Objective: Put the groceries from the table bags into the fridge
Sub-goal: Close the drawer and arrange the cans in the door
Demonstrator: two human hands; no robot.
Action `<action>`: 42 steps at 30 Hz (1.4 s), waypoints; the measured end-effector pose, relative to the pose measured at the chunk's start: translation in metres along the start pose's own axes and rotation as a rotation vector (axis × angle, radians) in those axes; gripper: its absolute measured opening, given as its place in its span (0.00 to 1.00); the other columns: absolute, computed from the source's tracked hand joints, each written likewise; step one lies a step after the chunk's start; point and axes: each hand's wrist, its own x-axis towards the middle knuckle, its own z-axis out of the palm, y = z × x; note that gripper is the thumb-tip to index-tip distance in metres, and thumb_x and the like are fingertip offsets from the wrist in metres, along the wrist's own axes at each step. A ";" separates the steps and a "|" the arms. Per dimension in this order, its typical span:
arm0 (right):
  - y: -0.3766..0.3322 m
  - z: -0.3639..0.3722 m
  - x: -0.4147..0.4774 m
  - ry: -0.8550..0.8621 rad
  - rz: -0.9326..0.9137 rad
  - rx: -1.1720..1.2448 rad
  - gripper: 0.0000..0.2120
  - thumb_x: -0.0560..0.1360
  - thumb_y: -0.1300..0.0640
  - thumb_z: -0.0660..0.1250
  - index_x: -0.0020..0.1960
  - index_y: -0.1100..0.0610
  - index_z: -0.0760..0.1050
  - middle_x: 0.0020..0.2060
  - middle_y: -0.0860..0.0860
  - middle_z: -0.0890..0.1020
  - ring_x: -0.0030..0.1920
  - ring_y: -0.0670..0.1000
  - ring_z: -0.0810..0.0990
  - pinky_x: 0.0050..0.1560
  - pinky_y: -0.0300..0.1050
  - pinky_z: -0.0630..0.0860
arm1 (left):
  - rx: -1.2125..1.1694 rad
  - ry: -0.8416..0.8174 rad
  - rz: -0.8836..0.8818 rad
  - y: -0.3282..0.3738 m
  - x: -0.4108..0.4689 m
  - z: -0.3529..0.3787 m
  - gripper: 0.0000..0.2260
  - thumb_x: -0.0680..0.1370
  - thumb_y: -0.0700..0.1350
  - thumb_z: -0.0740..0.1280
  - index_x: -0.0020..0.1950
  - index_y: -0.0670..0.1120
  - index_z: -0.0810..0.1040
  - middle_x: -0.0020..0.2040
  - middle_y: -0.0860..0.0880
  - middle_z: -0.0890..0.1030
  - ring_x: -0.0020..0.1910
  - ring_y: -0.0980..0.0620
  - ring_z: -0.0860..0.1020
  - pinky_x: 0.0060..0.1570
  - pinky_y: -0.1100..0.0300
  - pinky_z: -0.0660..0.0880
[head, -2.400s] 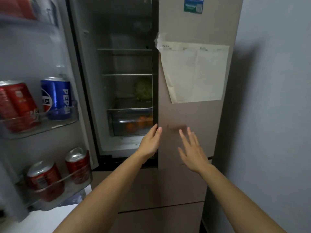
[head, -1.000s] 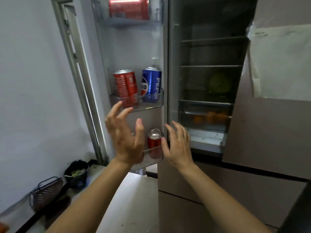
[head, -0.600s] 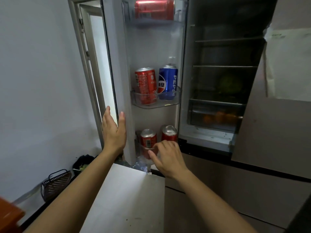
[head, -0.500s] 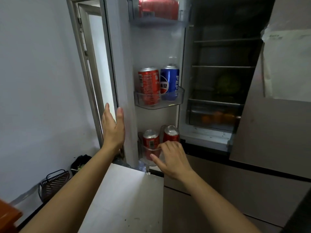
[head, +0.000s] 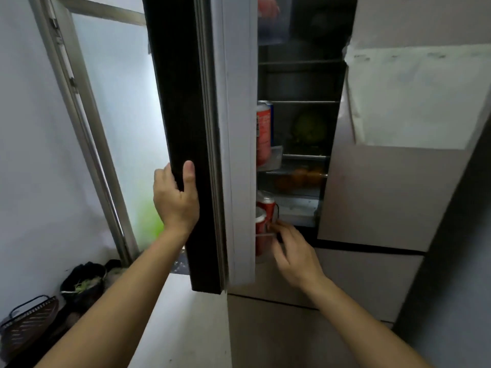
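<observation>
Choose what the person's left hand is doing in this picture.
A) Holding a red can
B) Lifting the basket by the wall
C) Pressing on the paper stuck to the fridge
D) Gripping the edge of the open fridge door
D: the left hand is wrapped round the dark edge of the open fridge door, thumb on its near face, while the right hand reaches toward the red cans low in the door.

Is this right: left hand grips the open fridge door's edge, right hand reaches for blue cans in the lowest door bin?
No: in the head view, the cans in the lowest door bin are red, not blue. The left hand does grip the fridge door by its edge; the right hand reaches for them.
</observation>
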 end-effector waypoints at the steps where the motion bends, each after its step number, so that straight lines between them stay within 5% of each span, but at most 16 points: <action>1: 0.004 -0.004 -0.003 0.021 0.024 0.018 0.21 0.82 0.48 0.58 0.73 0.51 0.69 0.70 0.48 0.73 0.68 0.47 0.72 0.66 0.43 0.70 | -0.007 0.009 0.054 0.004 -0.007 0.009 0.27 0.80 0.66 0.52 0.48 0.43 0.73 0.45 0.47 0.71 0.43 0.45 0.72 0.45 0.42 0.75; 7: 0.029 -0.020 -0.009 0.054 0.159 0.070 0.30 0.83 0.43 0.56 0.81 0.51 0.51 0.77 0.45 0.62 0.73 0.42 0.62 0.71 0.42 0.64 | 0.026 -0.081 0.288 0.035 -0.058 0.068 0.26 0.82 0.58 0.55 0.69 0.39 0.70 0.58 0.37 0.70 0.58 0.46 0.68 0.62 0.68 0.62; 11: 0.052 -0.032 -0.001 0.083 0.225 0.047 0.33 0.83 0.44 0.56 0.82 0.50 0.46 0.80 0.46 0.54 0.78 0.46 0.56 0.75 0.42 0.57 | 0.157 -0.293 0.389 0.048 -0.071 0.107 0.34 0.79 0.61 0.57 0.78 0.39 0.59 0.73 0.39 0.61 0.70 0.43 0.62 0.70 0.57 0.59; 16: 0.092 -0.058 0.020 0.034 0.184 -0.185 0.31 0.83 0.50 0.59 0.82 0.50 0.49 0.81 0.50 0.51 0.80 0.51 0.52 0.78 0.52 0.57 | 0.303 -0.379 0.482 0.064 -0.072 0.167 0.39 0.78 0.63 0.58 0.80 0.41 0.51 0.76 0.39 0.57 0.73 0.40 0.59 0.71 0.47 0.61; 21: 0.128 -0.087 0.044 0.141 0.281 -0.462 0.33 0.83 0.51 0.56 0.82 0.52 0.43 0.81 0.52 0.38 0.80 0.55 0.36 0.77 0.58 0.48 | 0.394 -0.399 0.456 0.069 -0.075 0.215 0.39 0.78 0.65 0.56 0.80 0.42 0.53 0.75 0.40 0.56 0.71 0.39 0.61 0.65 0.42 0.67; 29: 0.164 -0.089 0.051 0.201 0.283 -0.622 0.34 0.79 0.58 0.58 0.82 0.58 0.48 0.81 0.55 0.44 0.80 0.60 0.41 0.79 0.61 0.49 | 0.394 -0.438 0.579 0.034 -0.085 0.240 0.31 0.82 0.63 0.42 0.79 0.51 0.34 0.78 0.44 0.30 0.78 0.43 0.33 0.73 0.33 0.42; 42: 0.173 -0.072 0.059 0.240 0.316 -0.650 0.41 0.76 0.62 0.64 0.82 0.57 0.44 0.81 0.55 0.41 0.80 0.61 0.39 0.77 0.64 0.51 | 0.411 -0.361 0.540 0.034 -0.084 0.281 0.32 0.82 0.65 0.40 0.78 0.52 0.30 0.76 0.45 0.24 0.77 0.44 0.30 0.73 0.32 0.41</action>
